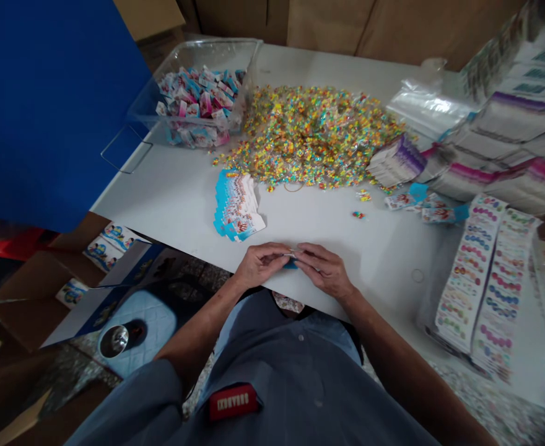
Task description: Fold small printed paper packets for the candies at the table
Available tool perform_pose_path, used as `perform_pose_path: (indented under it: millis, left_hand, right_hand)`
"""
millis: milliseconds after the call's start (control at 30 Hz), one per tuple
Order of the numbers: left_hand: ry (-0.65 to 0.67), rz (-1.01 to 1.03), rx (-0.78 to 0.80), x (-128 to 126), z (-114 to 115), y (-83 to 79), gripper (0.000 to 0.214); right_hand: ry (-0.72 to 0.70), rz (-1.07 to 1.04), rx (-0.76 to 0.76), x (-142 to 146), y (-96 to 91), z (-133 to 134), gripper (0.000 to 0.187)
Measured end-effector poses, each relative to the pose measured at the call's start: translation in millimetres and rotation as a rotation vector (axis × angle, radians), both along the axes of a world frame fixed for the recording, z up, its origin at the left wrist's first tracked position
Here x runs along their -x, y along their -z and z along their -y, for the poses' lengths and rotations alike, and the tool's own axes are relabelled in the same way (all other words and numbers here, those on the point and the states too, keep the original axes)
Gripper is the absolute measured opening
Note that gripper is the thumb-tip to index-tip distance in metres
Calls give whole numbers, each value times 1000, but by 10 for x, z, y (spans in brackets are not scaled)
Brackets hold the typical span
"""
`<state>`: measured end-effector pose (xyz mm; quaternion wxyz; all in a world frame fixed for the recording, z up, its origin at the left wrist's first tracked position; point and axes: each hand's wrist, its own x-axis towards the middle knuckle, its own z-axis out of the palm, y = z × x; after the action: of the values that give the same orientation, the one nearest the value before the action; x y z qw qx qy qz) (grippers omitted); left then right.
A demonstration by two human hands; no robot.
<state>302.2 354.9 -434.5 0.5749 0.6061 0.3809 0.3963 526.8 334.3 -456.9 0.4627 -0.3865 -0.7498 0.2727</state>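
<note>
My left hand (262, 263) and my right hand (323, 269) meet at the near edge of the white table. Between their fingertips they both grip a small blue-and-white printed carton (291, 264), mostly hidden by the fingers. Beyond my left hand lies a fanned stack of flat blue-and-white printed cartons (238, 207). Further back spreads a wide heap of small clear-wrapped pieces in yellow, red, green and blue (314, 136). Two small colourful pieces (358, 215) lie apart from the heap, in front of it.
A clear plastic bin (161, 114) with many small filled boxes stands at the back left. Bundled flat cartons (514, 118) and clear bags (430, 108) are on the right, with sticker sheets (470, 272) nearer. A stool (156, 316) bearing a metal cup (114, 341) is lower left.
</note>
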Motion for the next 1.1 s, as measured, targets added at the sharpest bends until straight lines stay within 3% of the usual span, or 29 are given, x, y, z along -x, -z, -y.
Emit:
perform_pose_path:
  millis: [133, 267, 400, 500, 567, 700, 733, 800, 933, 1100]
  left_hand:
    - [-62, 19, 177, -43, -17, -26, 33]
    - [-49, 96, 384, -69, -88, -87, 38]
    - [-38, 87, 452, -89, -103, -109, 34]
    - [-47, 10, 358, -64, -63, -87, 40]
    - [-134, -143, 200, 16, -59, -85, 46]
    - [-500, -708, -216, 322, -180, -173, 42]
    - [-538, -869, -277, 401, -226, -207, 44]
    - [-492, -1137, -322, 520, -307, -265, 46]
    - [-366, -1312, -327, 583, -371, -278, 34]
    - [-444, -1244, -318, 590, -362, -200, 36]
  right_hand:
    - [24, 182, -129, -68, 109, -5, 36]
    - [12, 246, -243, -87, 93, -18, 39]
    - [-11, 261, -257, -44, 64, 14, 40]
    - [5, 162, -175, 27, 49, 65, 36]
    - [82, -13, -33, 36, 3, 73, 31]
    - [419, -729, 282, -160, -175, -48, 27]
    - [464, -926, 335, -228, -215, -92, 29]
    - [478, -1173, 461, -314, -257, -156, 33]
    - [421, -1076, 733, -139, -193, -114, 35]
    - [422, -739, 698, 272, -101, -9, 31]
